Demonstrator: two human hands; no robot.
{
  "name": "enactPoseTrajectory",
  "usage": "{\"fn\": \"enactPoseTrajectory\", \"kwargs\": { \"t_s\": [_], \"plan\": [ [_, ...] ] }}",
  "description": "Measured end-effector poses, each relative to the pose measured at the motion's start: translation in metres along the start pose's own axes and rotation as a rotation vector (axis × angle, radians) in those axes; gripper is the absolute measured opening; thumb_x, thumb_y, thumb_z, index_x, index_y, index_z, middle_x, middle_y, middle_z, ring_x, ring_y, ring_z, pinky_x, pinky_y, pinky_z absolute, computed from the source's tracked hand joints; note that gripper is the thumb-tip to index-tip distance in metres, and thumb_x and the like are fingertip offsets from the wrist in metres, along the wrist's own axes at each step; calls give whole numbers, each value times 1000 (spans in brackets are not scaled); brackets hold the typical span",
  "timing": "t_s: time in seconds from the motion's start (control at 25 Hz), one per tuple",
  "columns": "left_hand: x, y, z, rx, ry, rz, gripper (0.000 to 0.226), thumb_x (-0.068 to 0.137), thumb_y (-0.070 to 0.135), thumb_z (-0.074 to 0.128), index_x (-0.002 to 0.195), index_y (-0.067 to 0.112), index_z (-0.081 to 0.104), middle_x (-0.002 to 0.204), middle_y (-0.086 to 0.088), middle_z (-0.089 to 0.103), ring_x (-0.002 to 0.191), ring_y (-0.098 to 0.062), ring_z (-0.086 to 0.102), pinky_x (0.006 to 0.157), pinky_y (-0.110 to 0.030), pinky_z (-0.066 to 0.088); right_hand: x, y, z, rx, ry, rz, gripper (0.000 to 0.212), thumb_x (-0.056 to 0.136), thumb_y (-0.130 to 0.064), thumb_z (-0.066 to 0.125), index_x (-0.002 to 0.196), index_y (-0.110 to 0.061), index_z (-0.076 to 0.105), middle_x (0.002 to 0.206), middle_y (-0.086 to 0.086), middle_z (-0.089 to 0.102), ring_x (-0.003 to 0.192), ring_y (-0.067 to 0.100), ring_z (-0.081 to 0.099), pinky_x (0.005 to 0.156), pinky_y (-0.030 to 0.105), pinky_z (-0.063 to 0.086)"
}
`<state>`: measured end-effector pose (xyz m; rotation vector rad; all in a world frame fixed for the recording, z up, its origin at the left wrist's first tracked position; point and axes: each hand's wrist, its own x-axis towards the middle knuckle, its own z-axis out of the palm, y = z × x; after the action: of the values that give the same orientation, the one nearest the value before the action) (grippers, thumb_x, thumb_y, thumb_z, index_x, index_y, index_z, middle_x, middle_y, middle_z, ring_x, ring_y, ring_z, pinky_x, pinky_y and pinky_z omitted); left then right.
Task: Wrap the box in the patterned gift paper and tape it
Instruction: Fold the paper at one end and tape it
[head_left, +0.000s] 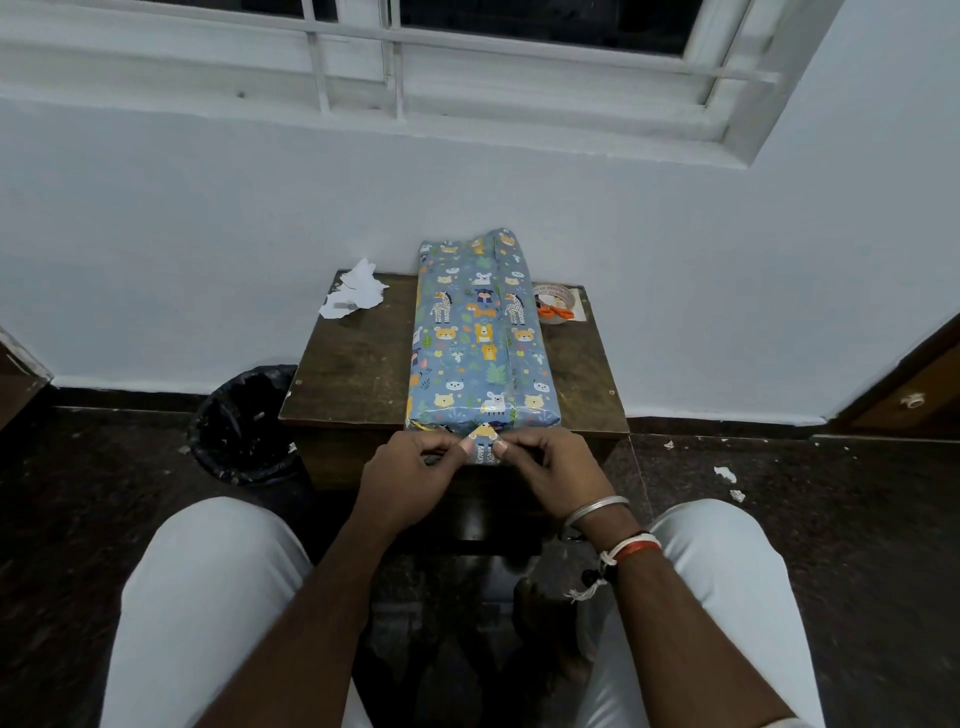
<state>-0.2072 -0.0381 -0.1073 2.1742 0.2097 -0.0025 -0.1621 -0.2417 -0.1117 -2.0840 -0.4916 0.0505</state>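
A long box (480, 338) wrapped in blue paper with cartoon animals lies lengthwise on a small dark wooden table (353, 364), its far end against the wall. At the near end a pointed paper flap (484, 441) is folded up against the box. My left hand (410, 475) and my right hand (550, 473) meet there, and the fingertips of both pinch the flap from either side. The near end face of the box is mostly hidden behind my hands.
A tape roll (555, 297) and orange-handled scissors (556, 312) lie on the table right of the box. Crumpled white paper (353, 296) sits at the table's far left corner. A black-lined bin (244, 423) stands on the floor to the left. Paper scraps (726, 474) lie on the floor.
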Motion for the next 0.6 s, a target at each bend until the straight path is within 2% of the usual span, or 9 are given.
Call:
{"fn": "enactPoseTrajectory", "kwargs": {
  "t_s": [0.16,0.24,0.32,0.48,0.6],
  "plan": [
    [2,-3,4,-270,-42,-55,17,91,44,71,97,31,81,89,11,79,90,-6,74,86,-34,58,0,-5,3,66,68,26,8,92,-14,75,99,-18,78,82,-5,77,77,7,72,76,15,52],
    [1,2,4,-408,-59,-66,11,96,23,71,103,24,79,90,5,80,91,-8,75,85,-29,55,-1,-4,3,22,81,-1,7,93,-14,73,97,-16,78,82,-6,76,76,6,69,74,14,50],
    [0,6,5,-434,-62,-45,15,96,12,69,104,20,78,90,3,80,92,-11,75,84,-25,53,-2,-5,1,25,83,-10,9,93,-12,73,99,-16,79,80,-7,74,75,4,68,74,13,49],
    [0,10,6,-479,-72,-55,21,95,4,66,107,18,78,91,-6,80,94,-20,73,91,-32,53,-6,-12,-2,139,66,7,25,92,-7,73,109,-22,65,74,4,72,73,22,69,76,24,53],
    [1,7,4,-466,-81,-27,24,92,10,66,105,27,78,92,-15,77,88,-24,70,86,-37,51,-6,-9,-1,95,42,-43,19,94,-5,69,95,-23,74,85,-6,75,81,13,71,80,23,55]
  ]
}}
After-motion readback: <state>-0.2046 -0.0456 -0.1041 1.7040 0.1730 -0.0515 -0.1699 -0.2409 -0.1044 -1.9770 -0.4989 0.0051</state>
